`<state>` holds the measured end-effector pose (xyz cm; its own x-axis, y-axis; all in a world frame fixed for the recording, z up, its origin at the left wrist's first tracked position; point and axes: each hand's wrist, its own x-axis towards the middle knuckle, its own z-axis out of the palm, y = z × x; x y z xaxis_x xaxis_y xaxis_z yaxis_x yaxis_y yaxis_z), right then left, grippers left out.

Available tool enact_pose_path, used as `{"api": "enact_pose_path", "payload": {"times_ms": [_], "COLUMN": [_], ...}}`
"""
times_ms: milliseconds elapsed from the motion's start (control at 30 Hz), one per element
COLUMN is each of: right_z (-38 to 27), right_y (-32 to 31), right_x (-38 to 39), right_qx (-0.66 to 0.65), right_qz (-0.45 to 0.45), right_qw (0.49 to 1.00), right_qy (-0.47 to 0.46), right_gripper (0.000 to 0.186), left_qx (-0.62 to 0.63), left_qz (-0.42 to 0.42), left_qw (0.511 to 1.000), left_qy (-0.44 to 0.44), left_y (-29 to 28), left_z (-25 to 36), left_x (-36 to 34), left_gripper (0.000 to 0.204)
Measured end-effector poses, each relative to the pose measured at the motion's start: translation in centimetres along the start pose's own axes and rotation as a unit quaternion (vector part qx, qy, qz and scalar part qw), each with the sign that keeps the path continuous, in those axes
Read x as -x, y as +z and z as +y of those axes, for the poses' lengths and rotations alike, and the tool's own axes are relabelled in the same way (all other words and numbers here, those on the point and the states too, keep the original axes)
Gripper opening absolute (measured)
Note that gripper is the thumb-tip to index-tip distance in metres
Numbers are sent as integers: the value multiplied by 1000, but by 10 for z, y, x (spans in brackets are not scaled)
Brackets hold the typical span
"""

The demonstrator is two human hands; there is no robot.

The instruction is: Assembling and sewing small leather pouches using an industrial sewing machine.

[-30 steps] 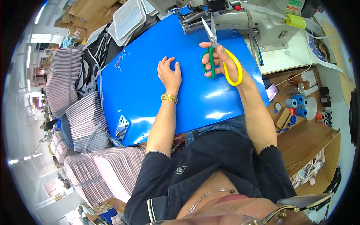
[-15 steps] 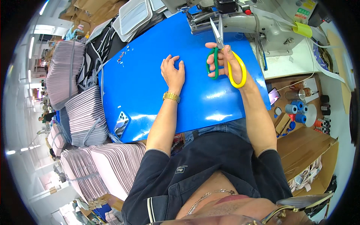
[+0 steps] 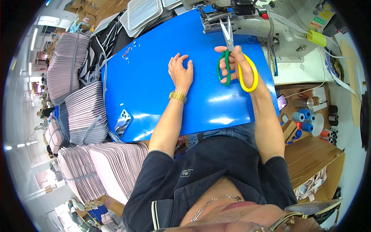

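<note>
Green-and-yellow-handled steel scissors [image 3: 230, 45] are risking slipping if the right hand [image 3: 245, 70] loosens its curled fingers. The left hand [image 3: 181, 75] is apparently resting, fingers spread.

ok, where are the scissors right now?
In the head view, right of centre: the scissors are in the right hand, over the blue tabletop, blades toward the machine.

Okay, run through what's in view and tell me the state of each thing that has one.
Scissors: held, blades slightly apart.
Right hand: closed on the scissors' handles.
Left hand: empty, fingers loosely bent over the blue tabletop.
Phone on tabletop: lying camera side up.
Cardboard box: open, pale strips inside.
Pink stack left of tabletop: tied with a grey strap.
</note>
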<state>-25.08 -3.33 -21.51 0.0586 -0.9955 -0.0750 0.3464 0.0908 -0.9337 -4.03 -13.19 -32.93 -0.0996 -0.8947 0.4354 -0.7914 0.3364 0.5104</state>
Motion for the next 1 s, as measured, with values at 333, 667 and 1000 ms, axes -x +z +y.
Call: {"api": "enact_pose_path", "payload": {"times_ms": [333,667,1000], "right_z": [-7,-9,3], "right_y": [1,-2,-29], "right_x": [2,3,45], "right_qx": [35,15,678], "right_qz": [16,10,125], "right_qw": [999,1000,722], "right_qy": [1,14,59], "right_gripper": [84,77,51], "left_qx": [0,21,13], "left_qz": [0,-11,9], "left_qw": [1000,1000,1000], "left_qy": [1,-19,-2], "left_y": [2,3,7], "left_z": [-1,0,-7], "left_x": [0,1,-1], "left_gripper": [26,25,24]}}
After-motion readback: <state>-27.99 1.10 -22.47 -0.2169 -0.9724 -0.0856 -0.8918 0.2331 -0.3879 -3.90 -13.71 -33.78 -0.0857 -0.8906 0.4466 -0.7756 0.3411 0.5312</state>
